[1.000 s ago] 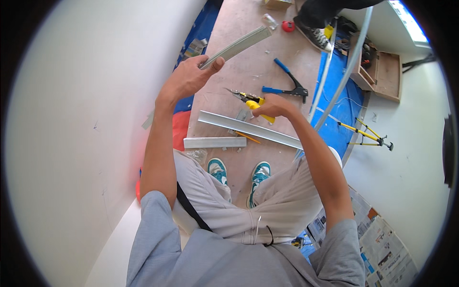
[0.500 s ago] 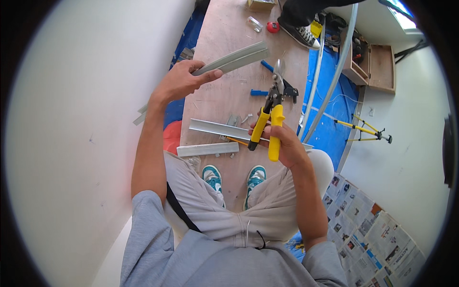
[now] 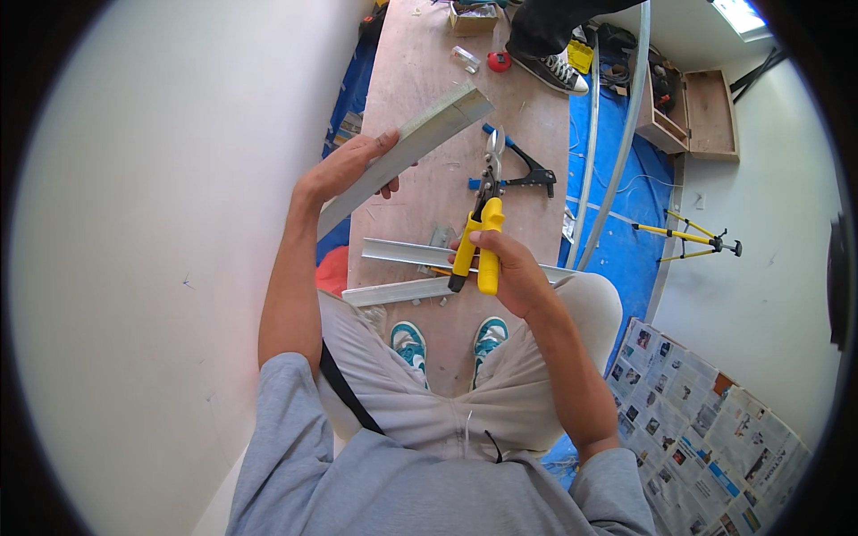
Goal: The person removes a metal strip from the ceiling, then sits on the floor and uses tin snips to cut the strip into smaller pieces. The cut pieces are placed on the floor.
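Note:
My left hand (image 3: 351,167) is closed around a pale metal channel (image 3: 433,127), held slanting over the wooden board, with its far end up and to the right. In my right hand (image 3: 517,272) are tin snips (image 3: 489,241) with yellow handles, their blades pointing away from me. The blade tips are apart from the channel. Just beyond the snips lies a hand riveter (image 3: 534,171) with blue grips. Two cut channel pieces, one shiny (image 3: 393,251) and one whitish (image 3: 402,291), rest on the board near my shoes; the snips and right hand partly cover the shiny one.
A co-worker's sneaker (image 3: 550,70) stands at the board's far right, beside a red tape measure (image 3: 499,61) and a small cardboard box (image 3: 474,20). Long metal strips (image 3: 617,165) lean at the right over blue sheeting. An open wooden case (image 3: 710,112) and a yellow tripod (image 3: 684,234) stand beyond.
The channel in my left hand has rolled to show its broad face, and its near end has swung in. My right hand has shifted slightly left with the snips.

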`<state>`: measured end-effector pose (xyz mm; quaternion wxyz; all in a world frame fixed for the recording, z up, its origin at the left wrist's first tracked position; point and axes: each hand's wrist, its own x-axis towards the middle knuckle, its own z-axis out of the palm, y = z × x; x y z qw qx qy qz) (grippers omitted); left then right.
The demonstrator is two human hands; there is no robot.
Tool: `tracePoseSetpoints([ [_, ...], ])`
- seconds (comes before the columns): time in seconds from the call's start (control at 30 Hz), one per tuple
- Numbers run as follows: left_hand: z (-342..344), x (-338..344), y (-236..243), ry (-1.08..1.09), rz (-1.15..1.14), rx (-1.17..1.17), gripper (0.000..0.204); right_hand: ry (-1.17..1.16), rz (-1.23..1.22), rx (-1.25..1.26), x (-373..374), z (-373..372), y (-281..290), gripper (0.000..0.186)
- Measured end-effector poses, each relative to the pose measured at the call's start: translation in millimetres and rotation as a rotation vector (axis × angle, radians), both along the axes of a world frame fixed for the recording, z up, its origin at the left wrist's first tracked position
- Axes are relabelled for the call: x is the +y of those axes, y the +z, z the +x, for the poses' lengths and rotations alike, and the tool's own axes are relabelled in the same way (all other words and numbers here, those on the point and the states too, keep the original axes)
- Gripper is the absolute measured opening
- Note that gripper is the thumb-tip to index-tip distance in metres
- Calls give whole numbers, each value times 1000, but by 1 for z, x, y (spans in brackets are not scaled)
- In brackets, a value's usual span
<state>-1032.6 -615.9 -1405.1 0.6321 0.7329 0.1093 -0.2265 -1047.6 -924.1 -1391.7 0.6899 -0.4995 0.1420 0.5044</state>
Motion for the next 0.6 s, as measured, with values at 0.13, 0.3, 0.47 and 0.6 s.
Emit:
tracePoseSetpoints([
  [0.13, 8, 1, 1, -53, 57, 61, 84, -27, 15, -26, -4, 6, 3, 48],
  [0.3, 11, 3, -7, -34, 73, 68, 86, -57, -16, -54, -8, 7, 2, 47],
  [0.47, 10, 11, -12, -118, 210, -63, 78, -68, 50, -18, -10, 10, 2, 48],
  [0.6, 11, 10, -1, -65, 174, 3, 72, -10, 13, -141, -9, 11, 7, 56],
])
